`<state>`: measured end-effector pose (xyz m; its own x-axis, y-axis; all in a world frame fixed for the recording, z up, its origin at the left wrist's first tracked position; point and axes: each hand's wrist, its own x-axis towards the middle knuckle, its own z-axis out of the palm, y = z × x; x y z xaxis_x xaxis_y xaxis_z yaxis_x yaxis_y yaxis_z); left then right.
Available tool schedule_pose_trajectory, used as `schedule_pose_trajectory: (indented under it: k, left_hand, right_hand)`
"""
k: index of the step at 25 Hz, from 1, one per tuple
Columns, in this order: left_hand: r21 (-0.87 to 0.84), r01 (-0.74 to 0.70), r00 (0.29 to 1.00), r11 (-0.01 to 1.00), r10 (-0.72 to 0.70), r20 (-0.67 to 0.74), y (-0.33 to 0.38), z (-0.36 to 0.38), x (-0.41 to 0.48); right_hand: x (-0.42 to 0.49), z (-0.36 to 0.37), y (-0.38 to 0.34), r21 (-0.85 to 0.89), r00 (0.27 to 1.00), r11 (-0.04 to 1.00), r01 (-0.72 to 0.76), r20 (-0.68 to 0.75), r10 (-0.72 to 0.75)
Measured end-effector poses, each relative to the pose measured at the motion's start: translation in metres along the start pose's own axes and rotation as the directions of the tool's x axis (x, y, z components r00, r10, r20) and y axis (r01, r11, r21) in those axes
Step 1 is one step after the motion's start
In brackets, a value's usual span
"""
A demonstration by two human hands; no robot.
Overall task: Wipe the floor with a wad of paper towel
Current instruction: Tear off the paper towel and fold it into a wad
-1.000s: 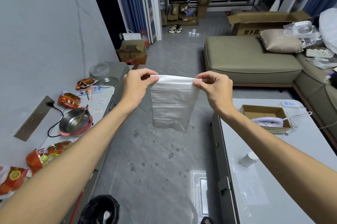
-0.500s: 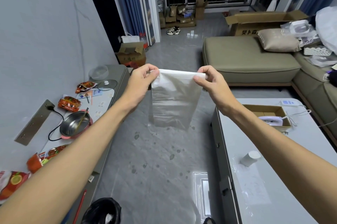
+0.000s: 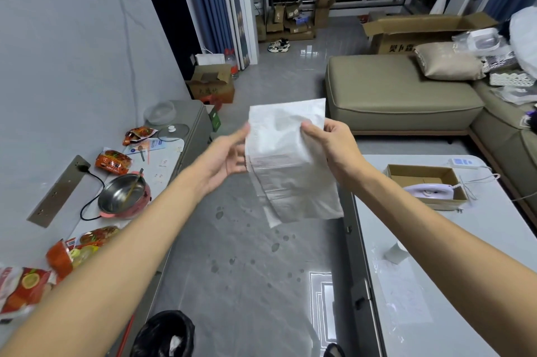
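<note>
White folded paper towel sheet (image 3: 286, 159) in the air at mid-frame, well above the floor. Its upper edge points toward 12 o'clock and its lower end droops toward 6.

Right hand (image 3: 334, 147) at the sheet's 3 o'clock edge: thumb across the front face, fingers curled behind, clamped on the paper.

Left hand (image 3: 229, 153) at the sheet's 9 o'clock edge: fingers straight, palm turned toward the sheet, fingertips touching the paper's side. Hands apart, the sheet's width between them.

Grey glossy tiled floor (image 3: 232, 298) below. Scatter of dark spots (image 3: 220, 214) on it, toward 6 to 7 o'clock of the towel, some showing just past its lower corner.

White-topped desk (image 3: 465, 269) at 4 o'clock, under the right forearm.

Steel electric pot with pink-red rim (image 3: 123, 196) at 9 o'clock, beside the wall, outside the left forearm.

Black bin bag (image 3: 165, 333) at 7 o'clock, at the bottom edge of the frame.
</note>
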<state>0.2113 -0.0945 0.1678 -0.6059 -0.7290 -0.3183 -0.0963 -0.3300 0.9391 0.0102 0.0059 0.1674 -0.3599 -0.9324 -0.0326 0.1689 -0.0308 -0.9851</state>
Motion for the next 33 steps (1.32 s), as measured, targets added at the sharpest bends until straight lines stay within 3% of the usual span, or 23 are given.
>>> schedule_pose_trajectory:
  k: [2, 5, 9, 12, 15, 17, 20, 22, 26, 30, 33]
  left_hand:
    - [0.03, 0.081, 0.996, 0.996, -0.08, -0.028, -0.023, 0.004, 0.001]
    - [0.084, 0.076, 0.996, 0.994, -0.071, -0.063, -0.037, 0.014, 0.005]
    - [-0.005, -0.021, 0.99, 1.0, 0.02, -0.14, -0.033, 0.02, 0.012]
    - [-0.036, -0.004, 0.994, 0.999, 0.001, -0.11, -0.032, 0.022, 0.012]
    - [0.072, 0.12, 0.993, 0.99, -0.12, -0.009, -0.036, 0.02, 0.006]
    - [0.12, 0.161, 0.987, 0.98, -0.156, -0.042, -0.039, 0.017, 0.005]
    - [-0.01, 0.151, 0.985, 0.988, -0.151, -0.079, -0.04, 0.01, 0.007]
    - [-0.054, 0.154, 0.986, 0.987, -0.156, -0.049, -0.04, 0.009, 0.007]
    - [-0.01, 0.204, 0.979, 0.979, -0.204, 0.009, -0.041, 0.009, 0.007]
    - [0.183, 0.141, 0.99, 0.973, -0.14, -0.015, -0.038, 0.0, 0.004]
    - [0.16, 0.034, 0.998, 0.986, -0.024, -0.065, -0.035, -0.002, 0.006]
  right_hand:
    - [0.006, -0.002, 0.004, 0.067, 0.989, 0.989, -0.128, -0.071, 0.133]
    - [0.012, -0.014, 0.01, 0.165, 0.94, 0.937, -0.308, -0.099, 0.327]
    - [0.005, -0.027, 0.022, -0.095, 0.907, 0.909, -0.405, 0.083, 0.413]
    - [0.002, -0.029, 0.032, -0.034, 0.906, 0.914, -0.404, 0.124, 0.405]
    - [0.005, -0.023, 0.033, 0.053, 0.945, 0.944, -0.326, 0.005, 0.326]
    - [0.007, -0.026, 0.035, 0.049, 0.952, 0.951, -0.305, -0.017, 0.306]
    - [-0.002, -0.035, 0.038, -0.074, 0.874, 0.895, -0.439, 0.194, 0.445]
    - [-0.009, -0.036, 0.044, -0.115, 0.828, 0.867, -0.486, 0.259, 0.498]
    - [-0.007, -0.03, 0.051, -0.043, 0.879, 0.889, -0.456, 0.133, 0.457]
    - [-0.009, -0.038, 0.049, -0.143, 0.89, 0.904, -0.402, 0.172, 0.423]
    - [-0.009, -0.042, 0.046, -0.153, 0.895, 0.911, -0.382, 0.184, 0.406]
